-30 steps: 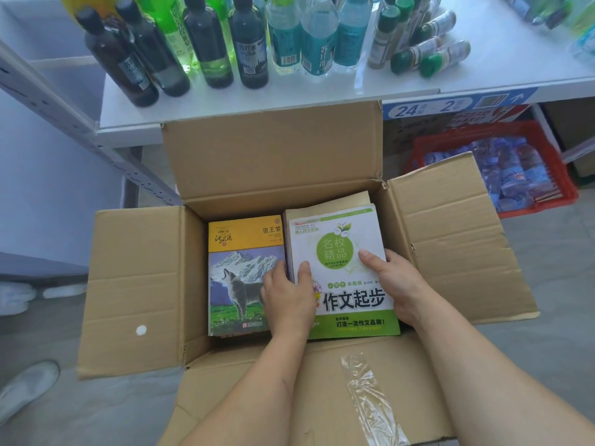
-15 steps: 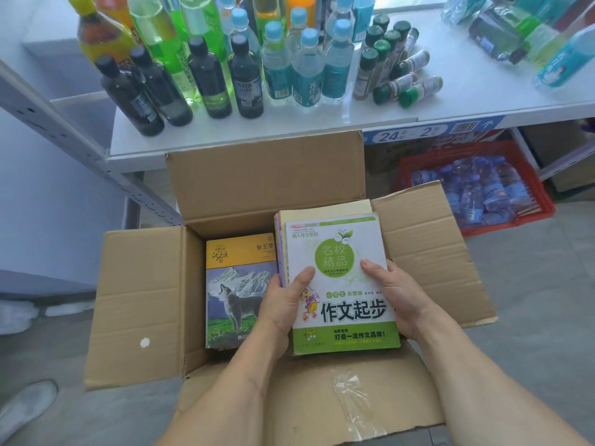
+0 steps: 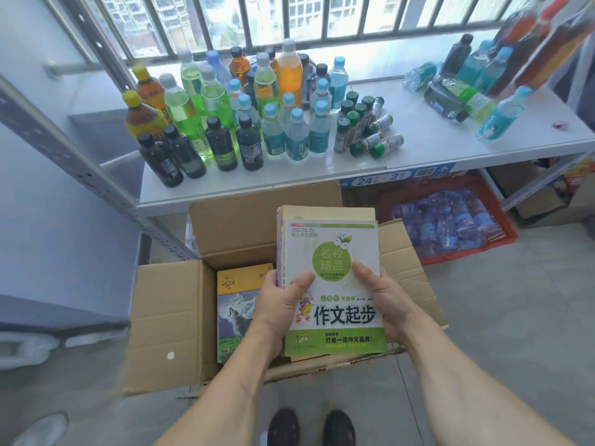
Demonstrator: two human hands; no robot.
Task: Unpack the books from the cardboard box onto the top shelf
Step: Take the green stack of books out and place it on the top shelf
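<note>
I hold a stack of books (image 3: 335, 249), topped by a white and green cover, lifted above the open cardboard box (image 3: 164, 320) on the floor. My left hand (image 3: 280, 307) grips the stack's left edge, thumb on the cover. My right hand (image 3: 383, 300) grips its right edge, thumb on top. Inside the box on the left lies a yellow book with a wolf picture (image 3: 240, 304). The white top shelf (image 3: 418, 140) stands just beyond the box.
Several drink bottles (image 3: 231, 123) crowd the shelf's left half, and more bottles (image 3: 483, 88) lie and stand at its right. A red crate of water bottles (image 3: 450, 220) sits under the shelf. A grey upright post (image 3: 74, 162) slants at the left. My shoes (image 3: 309, 426) are below.
The stack of books has risen out of the box in both hands. My view has tilted up, showing the whole shelf and the window.
</note>
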